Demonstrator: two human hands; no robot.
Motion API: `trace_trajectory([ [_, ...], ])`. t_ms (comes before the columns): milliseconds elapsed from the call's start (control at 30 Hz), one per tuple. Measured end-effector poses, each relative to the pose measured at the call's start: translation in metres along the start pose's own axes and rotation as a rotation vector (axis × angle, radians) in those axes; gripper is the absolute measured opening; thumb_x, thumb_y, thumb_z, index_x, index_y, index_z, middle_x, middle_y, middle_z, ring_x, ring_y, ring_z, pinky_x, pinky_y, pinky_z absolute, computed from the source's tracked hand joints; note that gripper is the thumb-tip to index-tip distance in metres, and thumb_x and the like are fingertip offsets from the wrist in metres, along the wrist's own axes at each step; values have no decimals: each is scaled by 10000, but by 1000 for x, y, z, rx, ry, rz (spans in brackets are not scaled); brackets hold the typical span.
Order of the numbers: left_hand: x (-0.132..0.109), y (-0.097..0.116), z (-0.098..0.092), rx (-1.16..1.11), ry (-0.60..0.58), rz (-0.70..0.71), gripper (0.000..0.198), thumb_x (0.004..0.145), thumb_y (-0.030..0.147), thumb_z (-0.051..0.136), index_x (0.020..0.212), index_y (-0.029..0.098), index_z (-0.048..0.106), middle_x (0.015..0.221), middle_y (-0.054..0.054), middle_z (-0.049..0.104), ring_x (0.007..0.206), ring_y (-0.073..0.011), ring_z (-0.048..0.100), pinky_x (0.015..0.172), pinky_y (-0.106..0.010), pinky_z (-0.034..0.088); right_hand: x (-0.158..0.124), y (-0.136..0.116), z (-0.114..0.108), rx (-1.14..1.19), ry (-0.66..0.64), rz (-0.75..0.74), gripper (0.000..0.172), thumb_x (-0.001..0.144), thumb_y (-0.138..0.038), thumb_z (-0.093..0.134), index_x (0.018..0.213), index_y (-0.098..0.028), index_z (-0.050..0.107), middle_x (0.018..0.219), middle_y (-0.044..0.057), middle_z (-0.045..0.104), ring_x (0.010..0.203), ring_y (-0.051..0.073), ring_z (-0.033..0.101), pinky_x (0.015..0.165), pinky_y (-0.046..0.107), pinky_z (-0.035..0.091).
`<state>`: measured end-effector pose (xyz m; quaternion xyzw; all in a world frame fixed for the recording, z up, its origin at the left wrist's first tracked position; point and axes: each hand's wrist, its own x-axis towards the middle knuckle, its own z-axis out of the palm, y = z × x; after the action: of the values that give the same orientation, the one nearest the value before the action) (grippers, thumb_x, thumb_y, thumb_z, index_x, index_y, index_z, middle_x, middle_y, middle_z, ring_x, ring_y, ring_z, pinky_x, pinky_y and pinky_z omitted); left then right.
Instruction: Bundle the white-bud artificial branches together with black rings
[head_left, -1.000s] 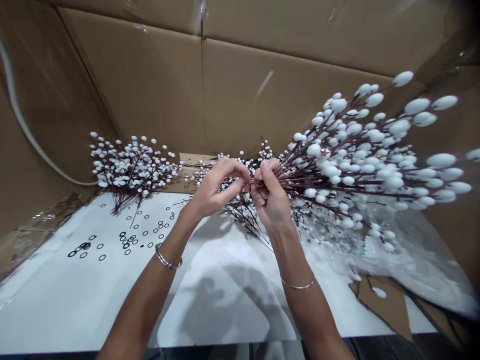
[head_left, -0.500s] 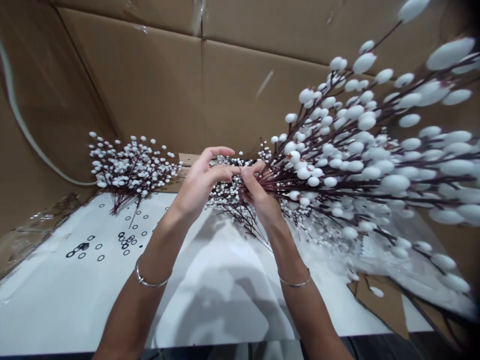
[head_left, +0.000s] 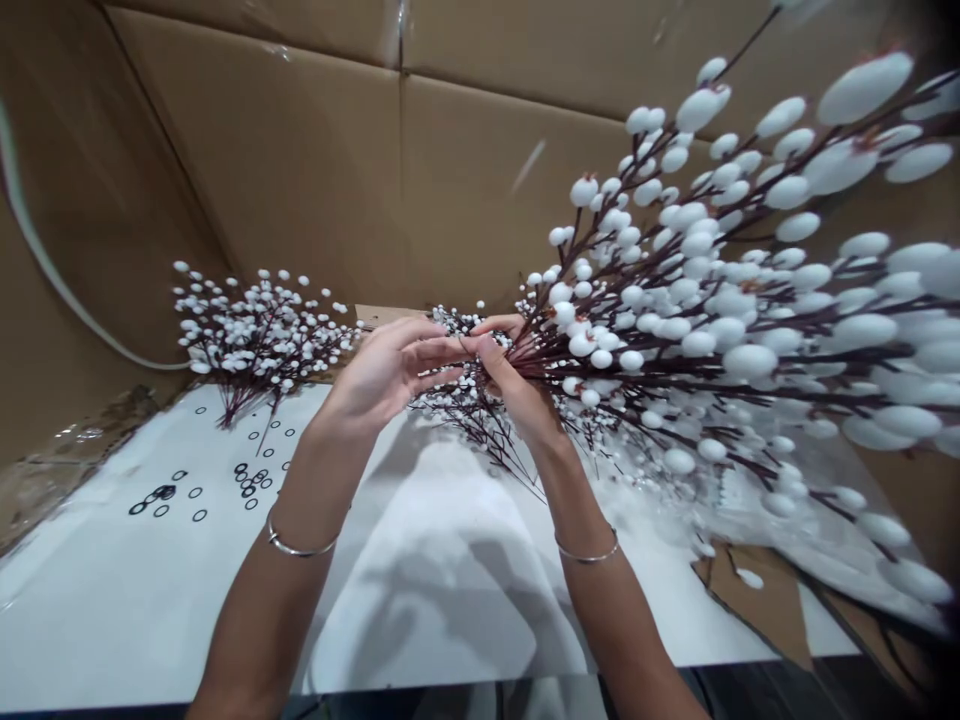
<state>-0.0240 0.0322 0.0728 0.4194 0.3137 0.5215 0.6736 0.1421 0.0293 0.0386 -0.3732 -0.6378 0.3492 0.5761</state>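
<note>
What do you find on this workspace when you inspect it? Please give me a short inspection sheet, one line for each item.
surface: white top with small black rings on it
job's things: large bundle of white-berry stems, dark red stems
clutter: two smaller berry sprays, clear plastic film, cardboard piece, loose white berry
grips: right hand closed around the bundle's stems; left hand fingers at those stems
cables: white cable along the left wall
surroundings: cardboard box walls
</note>
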Motion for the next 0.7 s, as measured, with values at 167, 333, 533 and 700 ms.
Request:
trace_trajectory([
  [167, 7, -7, -1, -8, -61, -24, 147, 704, 215, 679, 715, 186, 535, 797, -87, 718, 877, -250, 696, 758, -423, 569, 5, 8, -1, 21, 8, 9, 276, 922, -499, 557, 973, -233, 611, 926, 20, 596, 744, 132, 526, 547, 228, 376],
  [333, -3, -14, 19, 107, -14, 209, 329, 699, 181, 712, 840, 222, 417, 721, -27, 693, 790, -220, 698, 587, -304, 527, 10, 19, 0, 63, 25, 122, 268, 884, -494, 593, 883, -225, 601, 867, 8, 611, 752, 145, 538, 606, 256, 400],
  [533, -12, -18, 32, 39, -106, 234, 347, 671, 152, 695, 839, 225, 400, 791, -36, 703, 949, -259, 698, 546, -260, 492, 11, 21, -5, 82, 16, 169, 270, 841, -503, 570, 824, -234, 577, 844, -7, 618, 790, 162, 558, 664, 276, 443],
  [700, -17, -12, 33, -185, -210, -39, 115, 691, 192, 579, 739, 191, 475, 961, -133, 708, 1117, -305, 644, 684, -346, 584, 13, 29, -10, 1, 34, 160, 345, 869, -561, 491, 823, -234, 591, 854, 5, 630, 888, 187, 575, 755, 302, 473],
])
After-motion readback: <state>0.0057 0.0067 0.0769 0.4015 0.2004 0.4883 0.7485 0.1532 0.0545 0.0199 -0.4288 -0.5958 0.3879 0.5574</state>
